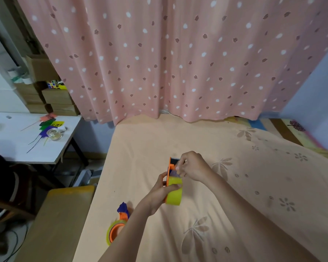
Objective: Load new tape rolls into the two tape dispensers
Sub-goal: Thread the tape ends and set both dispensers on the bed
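Note:
Above the peach bedsheet (pixel 225 148) I hold an orange tape dispenser (pixel 171 165) with a yellow tape roll (pixel 175 195) seated in it. My left hand (pixel 162 191) grips the dispenser and roll from the left side. My right hand (pixel 192 165) pinches the clear free end of the tape (pixel 175 173) near the dispenser's front. A second orange dispenser with a blue handle (pixel 122 214) lies on the sheet at lower left, a yellowish roll (pixel 112 231) mounted on it, partly behind my left forearm.
A pink dotted curtain (pixel 178 63) hangs behind the bed. A white table (pixel 11 144) at left carries coloured paper flags and a clear tape roll (pixel 54 134). Cardboard boxes (pixel 55 97) are stacked behind it. A wooden bench (pixel 61 214) stands beside the bed.

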{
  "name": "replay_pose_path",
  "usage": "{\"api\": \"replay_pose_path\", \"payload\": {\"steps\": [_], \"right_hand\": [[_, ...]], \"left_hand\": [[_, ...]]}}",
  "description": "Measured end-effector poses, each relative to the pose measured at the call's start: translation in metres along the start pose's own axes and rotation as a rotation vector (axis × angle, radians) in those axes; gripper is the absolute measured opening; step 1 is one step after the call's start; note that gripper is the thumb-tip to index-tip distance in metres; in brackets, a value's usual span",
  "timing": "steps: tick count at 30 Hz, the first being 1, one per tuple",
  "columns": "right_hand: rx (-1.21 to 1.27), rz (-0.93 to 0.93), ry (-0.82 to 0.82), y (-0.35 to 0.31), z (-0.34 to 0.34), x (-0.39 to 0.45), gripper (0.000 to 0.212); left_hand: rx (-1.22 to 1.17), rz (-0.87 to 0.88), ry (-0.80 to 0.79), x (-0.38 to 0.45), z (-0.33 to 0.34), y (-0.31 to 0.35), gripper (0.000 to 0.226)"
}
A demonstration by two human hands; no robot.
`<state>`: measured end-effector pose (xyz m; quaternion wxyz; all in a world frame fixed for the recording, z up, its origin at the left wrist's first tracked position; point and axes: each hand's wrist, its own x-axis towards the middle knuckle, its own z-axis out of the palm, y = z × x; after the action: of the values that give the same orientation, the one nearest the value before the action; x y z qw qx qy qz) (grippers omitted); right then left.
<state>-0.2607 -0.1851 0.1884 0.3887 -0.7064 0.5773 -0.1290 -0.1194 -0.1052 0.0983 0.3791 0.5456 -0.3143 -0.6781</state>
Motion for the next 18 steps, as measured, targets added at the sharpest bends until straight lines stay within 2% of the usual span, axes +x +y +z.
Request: {"api": "replay_pose_path", "payload": {"steps": [3,6,9,13,18], "right_hand": [[0.037,0.03,-0.008,-0.002,-0.005,0.003,0.015],[0.087,0.058,-0.11,-0.008,-0.008,0.002,0.013],[0.119,0.036,-0.178,-0.011,-0.015,0.002,0.013],[0.075,0.024,-0.135,-0.01,-0.022,0.007,0.015],[0.033,0.075,-0.054,-0.005,-0.024,0.015,0.018]], "left_hand": [[0.019,0.005,-0.011,0.0,-0.001,0.0,0.09],[0.02,0.0,-0.036,0.002,-0.001,0.003,0.097],[-0.022,-0.021,-0.042,0.005,0.001,0.006,0.085],[-0.047,-0.044,-0.027,0.013,0.005,0.006,0.07],[-0.092,-0.023,0.002,0.018,0.001,-0.001,0.07]]}}
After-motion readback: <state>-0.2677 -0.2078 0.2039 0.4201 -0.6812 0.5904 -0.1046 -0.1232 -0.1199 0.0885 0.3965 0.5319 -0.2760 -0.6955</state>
